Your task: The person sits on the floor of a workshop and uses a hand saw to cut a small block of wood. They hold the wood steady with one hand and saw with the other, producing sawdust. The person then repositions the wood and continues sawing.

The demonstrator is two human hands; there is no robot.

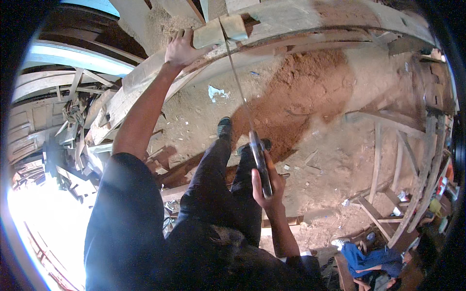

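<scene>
A pale wooden block [206, 35] lies on a long wooden beam [291, 24] at the top of the view. My left hand [180, 50] grips its left end, the thumb stretched along the near edge and the fingers over the far side. In my right hand [273, 186], lower down near the middle, is the dark handle of a handsaw [238, 82]. Its thin blade runs up and away to the block and crosses it towards its right end, apparently in a cut. The fingers under the handle are partly hidden.
Sandy ground with reddish sawdust [310, 82] and scraps spreads below the beam. Timber offcuts [73, 114] are piled at the left. A wooden frame [378, 145] stands at the right, with a seated person in blue [369, 257] at the lower right.
</scene>
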